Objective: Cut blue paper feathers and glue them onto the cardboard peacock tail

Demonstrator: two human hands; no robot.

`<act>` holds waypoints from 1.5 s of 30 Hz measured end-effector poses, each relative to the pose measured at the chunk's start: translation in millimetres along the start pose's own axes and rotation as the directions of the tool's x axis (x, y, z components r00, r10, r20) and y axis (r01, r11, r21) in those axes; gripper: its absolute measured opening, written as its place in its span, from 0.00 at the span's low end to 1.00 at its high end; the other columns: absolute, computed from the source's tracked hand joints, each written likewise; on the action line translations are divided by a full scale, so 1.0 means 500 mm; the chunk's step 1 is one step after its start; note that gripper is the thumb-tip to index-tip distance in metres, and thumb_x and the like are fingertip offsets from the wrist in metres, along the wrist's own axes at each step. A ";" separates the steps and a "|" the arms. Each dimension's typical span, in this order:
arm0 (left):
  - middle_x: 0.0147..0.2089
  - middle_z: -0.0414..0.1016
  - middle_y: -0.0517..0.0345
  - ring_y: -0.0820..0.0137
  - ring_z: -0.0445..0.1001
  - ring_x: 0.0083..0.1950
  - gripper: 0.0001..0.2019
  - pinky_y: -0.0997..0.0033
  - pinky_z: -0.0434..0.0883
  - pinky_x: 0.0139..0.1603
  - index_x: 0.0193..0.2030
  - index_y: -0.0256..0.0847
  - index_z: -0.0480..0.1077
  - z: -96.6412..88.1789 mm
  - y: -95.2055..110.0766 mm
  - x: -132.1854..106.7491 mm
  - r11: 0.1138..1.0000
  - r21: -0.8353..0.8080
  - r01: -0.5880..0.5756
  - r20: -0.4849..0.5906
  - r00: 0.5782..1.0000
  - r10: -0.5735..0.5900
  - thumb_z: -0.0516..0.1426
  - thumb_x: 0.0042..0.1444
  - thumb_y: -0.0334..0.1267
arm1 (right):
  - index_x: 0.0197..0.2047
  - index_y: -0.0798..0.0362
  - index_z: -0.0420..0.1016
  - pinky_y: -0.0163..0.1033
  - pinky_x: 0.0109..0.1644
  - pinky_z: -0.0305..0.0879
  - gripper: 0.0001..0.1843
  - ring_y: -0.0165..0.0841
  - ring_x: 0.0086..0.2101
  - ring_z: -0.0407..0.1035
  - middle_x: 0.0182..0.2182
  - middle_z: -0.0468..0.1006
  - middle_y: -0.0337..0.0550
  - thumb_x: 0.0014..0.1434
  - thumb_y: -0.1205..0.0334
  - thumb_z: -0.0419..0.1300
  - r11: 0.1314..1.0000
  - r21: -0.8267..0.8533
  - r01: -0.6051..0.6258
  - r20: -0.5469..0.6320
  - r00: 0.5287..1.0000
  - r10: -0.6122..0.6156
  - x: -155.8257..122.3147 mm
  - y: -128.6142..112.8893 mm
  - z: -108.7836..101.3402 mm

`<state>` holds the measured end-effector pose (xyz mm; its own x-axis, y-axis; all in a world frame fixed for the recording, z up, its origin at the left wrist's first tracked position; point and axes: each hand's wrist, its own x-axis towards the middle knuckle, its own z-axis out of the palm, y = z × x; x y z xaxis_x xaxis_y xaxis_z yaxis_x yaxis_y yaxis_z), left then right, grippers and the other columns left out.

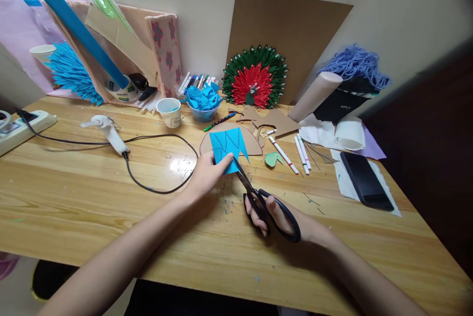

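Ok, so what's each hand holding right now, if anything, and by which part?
The left hand holds the blue paper by its lower left part, thumb on top. The right hand holds the scissors by their black handles.

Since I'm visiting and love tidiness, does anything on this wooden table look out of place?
Jagged brown cardboard scraps lie strewn before the rounded green-and-red peacock decoration; they look like untidy offcuts. I see no liquid spill.

Person's hands [204,172] bare, forearms [129,243] bare up to pic edge; blk clothing [192,301] btm ctr, details too dark.
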<state>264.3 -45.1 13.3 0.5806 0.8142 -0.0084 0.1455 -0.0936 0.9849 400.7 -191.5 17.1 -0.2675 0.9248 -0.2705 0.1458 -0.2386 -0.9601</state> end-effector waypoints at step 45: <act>0.25 0.64 0.62 0.75 0.60 0.27 0.17 0.75 0.61 0.30 0.25 0.37 0.63 -0.005 -0.007 0.007 0.998 -0.050 -0.023 0.037 0.999 0.025 0.55 0.53 0.51 | 0.30 0.52 0.56 0.27 0.16 0.53 0.34 0.21 0.15 0.47 0.16 0.55 0.28 0.46 0.25 0.47 0.991 0.117 0.061 -0.136 0.990 -0.045 0.022 0.035 0.002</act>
<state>263.9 -40.7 10.3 0.6130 0.7901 0.0098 0.0920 -0.0836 0.9922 399.6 -185.8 -2.9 -0.1417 0.9663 -0.2150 0.0171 -0.2148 -0.9765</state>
